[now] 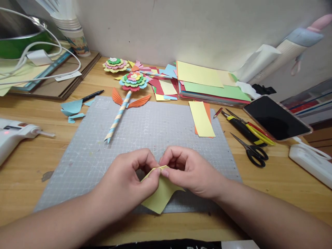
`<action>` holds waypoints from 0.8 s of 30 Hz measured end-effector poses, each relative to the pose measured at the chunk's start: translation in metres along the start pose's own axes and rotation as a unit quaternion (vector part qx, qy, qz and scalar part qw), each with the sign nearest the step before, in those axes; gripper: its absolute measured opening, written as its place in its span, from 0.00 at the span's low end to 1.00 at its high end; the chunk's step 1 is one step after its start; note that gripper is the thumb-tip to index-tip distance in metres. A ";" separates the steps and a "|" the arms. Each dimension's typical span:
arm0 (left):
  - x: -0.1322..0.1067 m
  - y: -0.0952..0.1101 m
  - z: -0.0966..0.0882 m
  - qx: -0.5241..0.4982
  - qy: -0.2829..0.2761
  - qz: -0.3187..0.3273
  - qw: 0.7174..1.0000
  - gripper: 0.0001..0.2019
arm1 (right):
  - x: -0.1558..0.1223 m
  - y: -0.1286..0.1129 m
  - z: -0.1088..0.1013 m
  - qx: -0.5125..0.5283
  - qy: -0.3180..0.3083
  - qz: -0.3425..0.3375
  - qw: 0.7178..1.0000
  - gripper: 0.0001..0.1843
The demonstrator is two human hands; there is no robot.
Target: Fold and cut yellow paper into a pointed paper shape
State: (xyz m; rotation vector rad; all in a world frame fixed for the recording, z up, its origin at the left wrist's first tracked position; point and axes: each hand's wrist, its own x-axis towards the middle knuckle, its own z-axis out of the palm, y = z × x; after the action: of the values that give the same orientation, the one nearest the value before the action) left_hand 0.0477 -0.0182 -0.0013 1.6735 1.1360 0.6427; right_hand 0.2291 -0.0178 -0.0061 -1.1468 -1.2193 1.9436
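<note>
Yellow paper sheet hung between both hands, over near edge of gray cutting mat. Left hand pinched its top edge, thumb against curled fingers; right hand pinched same edge just beside. From sheet: striped-stem paper flower lay at eleven o'clock, paper strips at one, scissors at two, glue gun at ten.

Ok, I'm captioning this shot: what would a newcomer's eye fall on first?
Probably the nearer layered paper flower at the far edge of the grey mat, its striped stem lying on the mat. Then the left hand and right hand, pinching yellow paper over the mat's near side. A dark phone lies at right.
</note>
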 end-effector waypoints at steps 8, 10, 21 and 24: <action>0.003 0.001 -0.003 -0.161 -0.054 -0.092 0.981 0.13 | 0.001 0.003 -0.005 0.042 0.018 0.005 0.999 0.19; 0.004 0.000 -0.003 -0.154 -0.046 -0.091 0.983 0.13 | 0.001 0.003 -0.005 0.057 0.014 0.004 0.998 0.19; 0.004 0.000 -0.005 -0.142 -0.035 -0.110 0.983 0.12 | 0.003 0.004 -0.007 0.040 0.003 0.000 0.999 0.15; 0.003 0.001 -0.008 -0.120 -0.035 -0.093 0.988 0.12 | 0.002 0.005 -0.007 0.040 -0.004 -0.017 0.999 0.15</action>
State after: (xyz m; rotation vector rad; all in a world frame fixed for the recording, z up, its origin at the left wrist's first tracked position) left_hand 0.0432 -0.0121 0.0027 1.3588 1.1036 0.5735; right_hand 0.2339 -0.0153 -0.0126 -1.0707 -1.1468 1.9549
